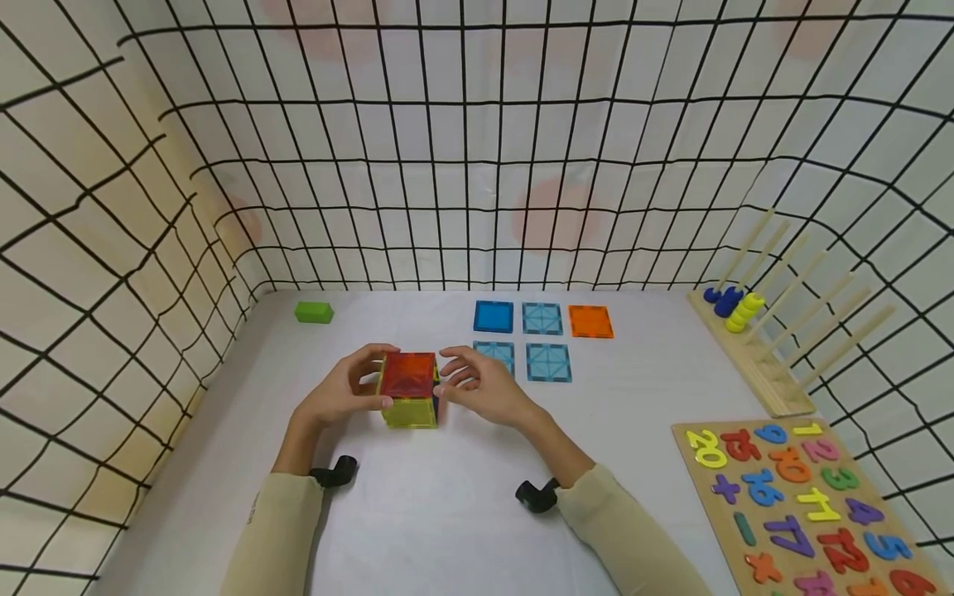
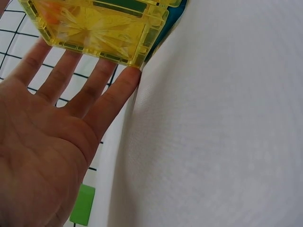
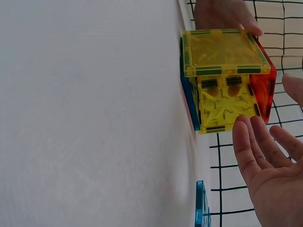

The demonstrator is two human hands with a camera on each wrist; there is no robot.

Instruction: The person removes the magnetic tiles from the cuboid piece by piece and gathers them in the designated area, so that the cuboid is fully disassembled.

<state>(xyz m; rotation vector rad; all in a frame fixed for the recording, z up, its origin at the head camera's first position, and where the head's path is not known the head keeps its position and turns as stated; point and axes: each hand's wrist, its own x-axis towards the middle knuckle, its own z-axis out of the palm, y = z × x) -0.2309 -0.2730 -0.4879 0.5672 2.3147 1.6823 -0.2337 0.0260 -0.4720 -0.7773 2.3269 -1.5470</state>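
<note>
Two hands flank a small box of translucent panels. The left hand grips the box at its left end, thumb at the near side and fingertips at the far side. The right hand is released: its fingers are loosely bent at the right end, fingertips just beside the panels; whether they make contact cannot be told. The box shows a red panel on top, yellow panels at the sides and a blue panel below, left of centre on the white table. Right of and beyond it lie one dark blue tile, three light blue tiles and one orange tile; the right hand partly covers the nearest light blue one. Far left: a green block. Right side: a wooden peg stand with blue and yellow beads and, nearer, a number board. Periphery: beige sleeves, a black device at each wrist, and black netting around the table.
</note>
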